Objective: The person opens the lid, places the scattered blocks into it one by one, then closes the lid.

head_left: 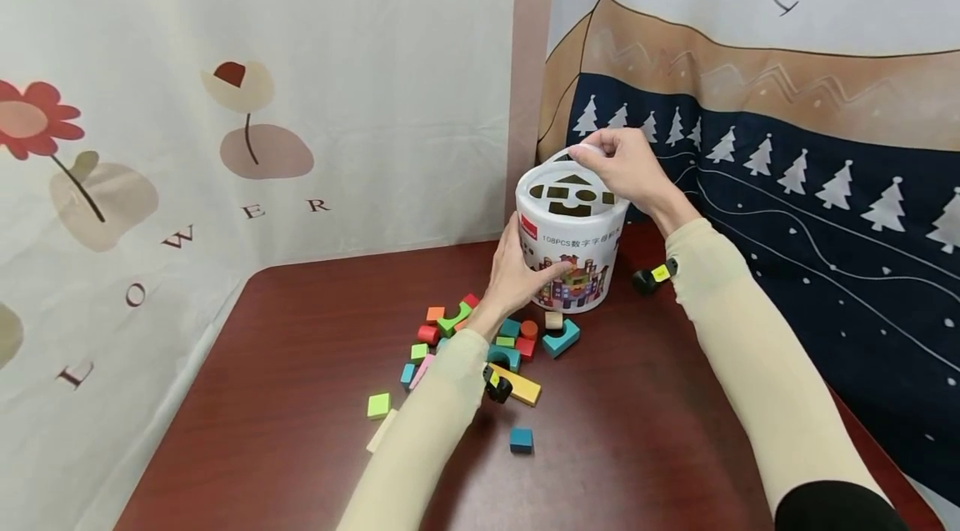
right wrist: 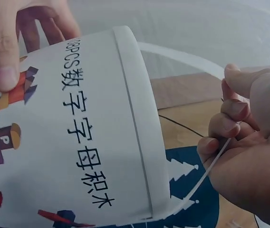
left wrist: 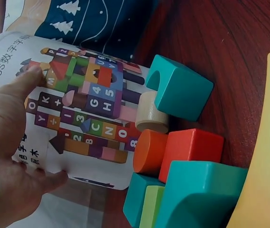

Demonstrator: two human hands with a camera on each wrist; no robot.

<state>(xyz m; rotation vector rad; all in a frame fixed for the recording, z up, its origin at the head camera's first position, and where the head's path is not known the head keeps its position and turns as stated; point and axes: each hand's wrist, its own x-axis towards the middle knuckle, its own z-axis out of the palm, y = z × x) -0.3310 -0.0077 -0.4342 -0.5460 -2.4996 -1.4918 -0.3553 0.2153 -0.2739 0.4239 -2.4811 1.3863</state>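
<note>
A white bucket (head_left: 551, 229) printed with block pictures and Chinese lettering stands on the table. Its lid (head_left: 573, 187) has cutouts of several shapes. Around the bucket's side, my left hand (head_left: 513, 273) holds it, thumb across the front and the other fingers round the far side. Above the rim, my right hand (head_left: 626, 168) grips the thin white handle (right wrist: 187, 54) with curled fingers, and the handle is raised off the lid. Loose blocks lie near the bucket's base, among them a teal arch block (left wrist: 187, 88) and an orange cylinder (left wrist: 149, 152).
Several coloured blocks lie under and about the left forearm, with a yellow plank (head_left: 525, 389), a blue block (head_left: 521, 440) and a green cube (head_left: 378, 406) farther out. Behind the dark red table (head_left: 270, 398) hang a pale curtain (head_left: 390, 81) and a navy tree-print cloth (head_left: 787, 239).
</note>
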